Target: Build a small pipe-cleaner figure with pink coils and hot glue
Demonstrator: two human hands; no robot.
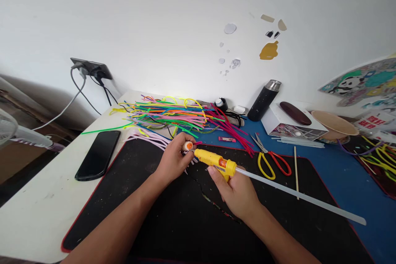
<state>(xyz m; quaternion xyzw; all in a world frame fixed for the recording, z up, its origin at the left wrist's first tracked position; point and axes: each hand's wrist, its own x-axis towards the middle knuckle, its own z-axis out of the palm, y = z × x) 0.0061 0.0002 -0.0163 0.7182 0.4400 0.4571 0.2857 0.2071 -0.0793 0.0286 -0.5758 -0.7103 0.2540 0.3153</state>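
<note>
My right hand (236, 192) is wrapped round the grip of a yellow glue gun (213, 158), its nozzle pointing left. A long translucent glue stick (305, 197) sticks out of the gun's back, toward the lower right. In the closed fingers of my left hand (175, 155) is a small round whitish piece with an orange centre (188, 146); its exact kind is unclear. The nozzle tip is close to this piece, and I cannot tell whether they touch. Behind my left hand lies a large bundle of coloured pipe cleaners (173, 113).
A black mat (173, 222) lies under my hands. On it are scissors (269, 161), a thin stick (296, 173) and a dark cord (216, 205). A phone (98, 154) is at left. Farther back stand a leaning black flask (264, 101), a white box (293, 119) and a bowl (335, 123).
</note>
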